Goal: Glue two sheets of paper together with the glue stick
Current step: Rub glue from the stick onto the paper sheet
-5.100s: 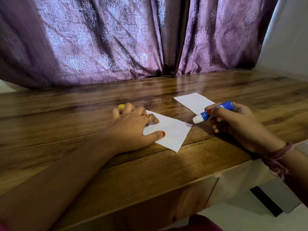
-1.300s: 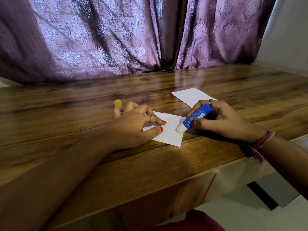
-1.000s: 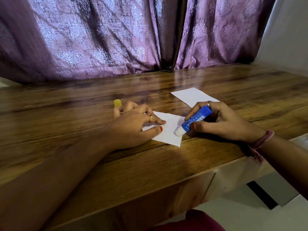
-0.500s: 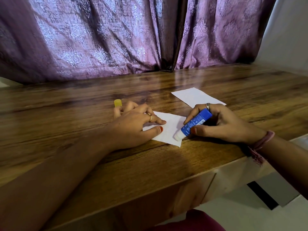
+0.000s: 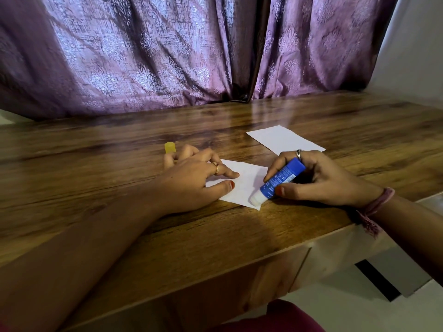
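A glossy wooden table (image 5: pixel 239 236) carries two white paper sheets: the near sheet (image 5: pixel 247 185) at centre and the far sheet (image 5: pixel 282 140) toward two o'clock from it, apart. A yellow cap (image 5: pixel 170 148) lies toward ten o'clock.

On the desk (image 5: pixel 119 212), the near sheet (image 5: pixel 249 183) is lying as the landmark: the second sheet (image 5: pixel 282 140) is sitting behind it to the right, the cap (image 5: pixel 170 148) behind-left.
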{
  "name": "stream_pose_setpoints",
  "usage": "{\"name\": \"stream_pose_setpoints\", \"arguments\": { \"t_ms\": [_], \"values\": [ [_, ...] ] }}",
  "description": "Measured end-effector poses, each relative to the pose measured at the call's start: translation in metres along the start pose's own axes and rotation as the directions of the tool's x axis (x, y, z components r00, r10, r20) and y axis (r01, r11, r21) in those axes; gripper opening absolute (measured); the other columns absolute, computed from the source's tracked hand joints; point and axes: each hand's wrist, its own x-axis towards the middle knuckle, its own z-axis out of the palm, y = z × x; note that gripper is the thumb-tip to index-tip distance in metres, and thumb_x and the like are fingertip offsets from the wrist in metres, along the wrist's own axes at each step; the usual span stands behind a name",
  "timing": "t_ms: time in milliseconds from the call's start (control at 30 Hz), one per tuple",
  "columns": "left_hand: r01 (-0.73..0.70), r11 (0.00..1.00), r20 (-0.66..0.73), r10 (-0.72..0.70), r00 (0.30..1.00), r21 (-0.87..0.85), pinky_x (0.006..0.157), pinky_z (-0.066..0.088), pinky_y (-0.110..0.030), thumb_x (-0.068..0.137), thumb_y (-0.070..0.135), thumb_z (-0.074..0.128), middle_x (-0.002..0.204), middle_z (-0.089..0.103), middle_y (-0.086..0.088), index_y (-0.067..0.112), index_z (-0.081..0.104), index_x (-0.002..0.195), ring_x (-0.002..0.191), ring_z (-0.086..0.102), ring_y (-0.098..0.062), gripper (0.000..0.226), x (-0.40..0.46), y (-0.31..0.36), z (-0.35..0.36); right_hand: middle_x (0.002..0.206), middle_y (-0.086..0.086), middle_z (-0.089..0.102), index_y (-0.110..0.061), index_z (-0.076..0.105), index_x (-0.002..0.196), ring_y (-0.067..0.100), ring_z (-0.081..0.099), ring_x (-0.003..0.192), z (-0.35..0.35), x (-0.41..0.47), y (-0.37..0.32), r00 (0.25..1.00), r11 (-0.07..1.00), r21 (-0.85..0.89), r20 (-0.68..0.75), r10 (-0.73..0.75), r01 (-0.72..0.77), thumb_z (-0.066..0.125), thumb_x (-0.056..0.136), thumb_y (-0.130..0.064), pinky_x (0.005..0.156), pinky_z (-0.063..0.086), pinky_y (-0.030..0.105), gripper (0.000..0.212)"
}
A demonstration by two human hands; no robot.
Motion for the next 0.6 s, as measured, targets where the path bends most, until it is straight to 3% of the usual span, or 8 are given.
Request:
{"name": "stream_pose_setpoints", "arguments": {
  "t_ms": [167,600],
  "values": [
    [0.003,1.000,0.012,-0.003,1.000,0.015,0.093,0.012,-0.037,0.088,0.061,0.040,0.116,0.043,0.026,0.055,0.055,0.116,0.114,0.022,-0.003,0.032,0.0005,0.0003,-0.0011,0.093,0.017,0.069,-0.018,0.069,0.094,0.047,0.060,0.082,-0.0007,-0.0009,0.0011,1.000,1.000,0.016,0.004,-0.003,0.003,0.068,0.079,-0.007,0.072,0.051,0.051,0.018],
    [0.005,1.000,-0.003,-0.005,1.000,0.001,0.098,0.011,-0.042,0.088,0.061,0.041,0.116,0.044,0.026,0.056,0.056,0.115,0.111,0.022,-0.002,0.031,0.0004,-0.0008,-0.0001,0.091,0.016,0.069,-0.020,0.070,0.094,0.048,0.059,0.080,-0.0002,-0.0007,0.0009,1.000,1.000,0.008,0.018,-0.020,0.020,0.068,0.080,-0.009,0.071,0.049,0.055,0.019]
  ]
}}
